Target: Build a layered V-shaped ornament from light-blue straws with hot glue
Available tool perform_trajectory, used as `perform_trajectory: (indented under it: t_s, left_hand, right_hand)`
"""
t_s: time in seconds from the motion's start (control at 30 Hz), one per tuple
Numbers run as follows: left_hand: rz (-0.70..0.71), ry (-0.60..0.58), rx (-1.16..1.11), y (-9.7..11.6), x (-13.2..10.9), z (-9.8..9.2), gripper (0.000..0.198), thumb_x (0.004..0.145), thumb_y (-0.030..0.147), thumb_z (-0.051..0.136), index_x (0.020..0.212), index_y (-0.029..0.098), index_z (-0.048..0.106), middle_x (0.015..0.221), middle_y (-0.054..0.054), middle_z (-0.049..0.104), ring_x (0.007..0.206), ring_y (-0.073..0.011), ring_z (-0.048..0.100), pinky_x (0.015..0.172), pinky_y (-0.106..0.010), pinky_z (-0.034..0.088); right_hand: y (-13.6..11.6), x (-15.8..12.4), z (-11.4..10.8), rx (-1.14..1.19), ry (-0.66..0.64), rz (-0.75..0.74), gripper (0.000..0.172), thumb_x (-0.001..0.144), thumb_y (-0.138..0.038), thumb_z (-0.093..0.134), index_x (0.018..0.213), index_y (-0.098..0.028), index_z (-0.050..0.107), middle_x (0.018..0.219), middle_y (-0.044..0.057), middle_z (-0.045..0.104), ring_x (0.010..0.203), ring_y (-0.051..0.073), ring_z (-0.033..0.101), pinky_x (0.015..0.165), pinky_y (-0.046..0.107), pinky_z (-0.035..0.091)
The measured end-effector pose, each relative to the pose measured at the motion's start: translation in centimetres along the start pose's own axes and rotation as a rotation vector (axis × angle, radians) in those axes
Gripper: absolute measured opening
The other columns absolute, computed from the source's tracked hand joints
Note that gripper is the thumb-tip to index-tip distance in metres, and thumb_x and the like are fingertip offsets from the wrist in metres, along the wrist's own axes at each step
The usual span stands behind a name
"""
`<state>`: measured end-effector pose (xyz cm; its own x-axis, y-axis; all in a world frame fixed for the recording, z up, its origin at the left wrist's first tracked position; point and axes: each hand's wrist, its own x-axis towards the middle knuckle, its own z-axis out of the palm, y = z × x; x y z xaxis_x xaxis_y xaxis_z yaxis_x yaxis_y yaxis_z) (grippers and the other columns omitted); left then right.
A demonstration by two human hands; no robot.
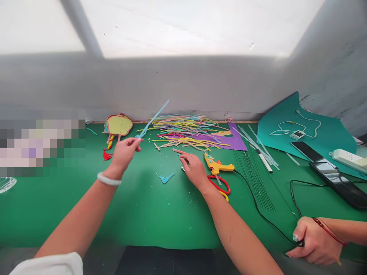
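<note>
My left hand (125, 151) is raised over the green table (143, 214), its fingers pinched on the lower end of a long light-blue straw (153, 119) that slants up to the right. My right hand (194, 169) rests low on the table with its fingers curled beside an orange straw piece (178, 151); whether it grips anything is hidden. A blue V-shaped straw piece (166, 178) lies between my hands. A heap of coloured straws (183, 131) lies behind them. A yellow glue gun (215, 165) and red-handled scissors (221, 185) lie just right of my right hand.
A yellow woven fan with a red tassel (118, 126) lies at the back left. Purple sheet (235, 139), thin rods (255, 173), a pen (264, 160) and a teal sheet (298, 126) with phones and a power strip (348, 157) fill the right. Another person's hand (314, 240) holds the black cable (266, 215).
</note>
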<state>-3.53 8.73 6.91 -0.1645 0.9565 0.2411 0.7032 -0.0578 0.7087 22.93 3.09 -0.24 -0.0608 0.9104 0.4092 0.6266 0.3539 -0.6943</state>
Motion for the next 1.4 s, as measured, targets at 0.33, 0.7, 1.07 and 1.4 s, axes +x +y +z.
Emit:
perform_trajectory:
  t_s: [0.33, 0.7, 1.07, 1.4]
  left_hand:
    - [0.358, -0.226, -0.16, 1.6, -11.3, 2.0, 0.031, 0.093, 0.045, 0.053, 0.088, 0.024, 0.075, 0.063, 0.0, 0.063, 0.064, -0.0153, 0.055, 0.068, -0.029, 0.043]
    - [0.009, -0.466, -0.501, -0.6, -10.1, 3.9, 0.023, 0.082, 0.04, 0.068, 0.093, 0.021, 0.063, 0.091, -0.002, 0.065, 0.089, -0.0182, 0.06, 0.082, -0.031, 0.047]
    - [-0.204, -0.503, -0.724, -0.4, -10.5, 3.6, 0.029, 0.08, 0.046, 0.068, 0.086, 0.018, 0.063, 0.081, 0.0, 0.062, 0.077, -0.0144, 0.055, 0.072, -0.027, 0.044]
    - [-0.034, -0.485, -0.587, -1.3, -10.9, 4.0, 0.024, 0.086, 0.043, 0.065, 0.082, 0.019, 0.066, 0.082, -0.002, 0.061, 0.081, -0.0163, 0.054, 0.075, -0.029, 0.043]
  right_hand:
    - [-7.6, -3.3, -1.1, 0.613, -0.095, 0.393, 0.039, 0.085, -0.053, 0.06, 0.101, -0.02, 0.074, 0.075, 0.002, 0.069, 0.075, 0.018, 0.063, 0.074, 0.031, 0.052]
    - [-5.7, -2.7, 2.1, 0.936, 0.198, 0.65, 0.033, 0.072, -0.05, 0.078, 0.086, -0.02, 0.074, 0.081, 0.001, 0.068, 0.081, 0.016, 0.061, 0.084, 0.032, 0.047]
    - [-6.0, -3.3, 2.4, 0.887, 0.212, 0.678, 0.033, 0.073, -0.05, 0.078, 0.086, -0.021, 0.071, 0.081, 0.0, 0.066, 0.079, 0.014, 0.06, 0.085, 0.032, 0.049]
    - [-6.5, -3.7, 2.7, 0.913, -0.041, 0.662, 0.033, 0.07, -0.046, 0.081, 0.091, -0.022, 0.073, 0.086, 0.001, 0.069, 0.086, 0.017, 0.062, 0.085, 0.032, 0.048]
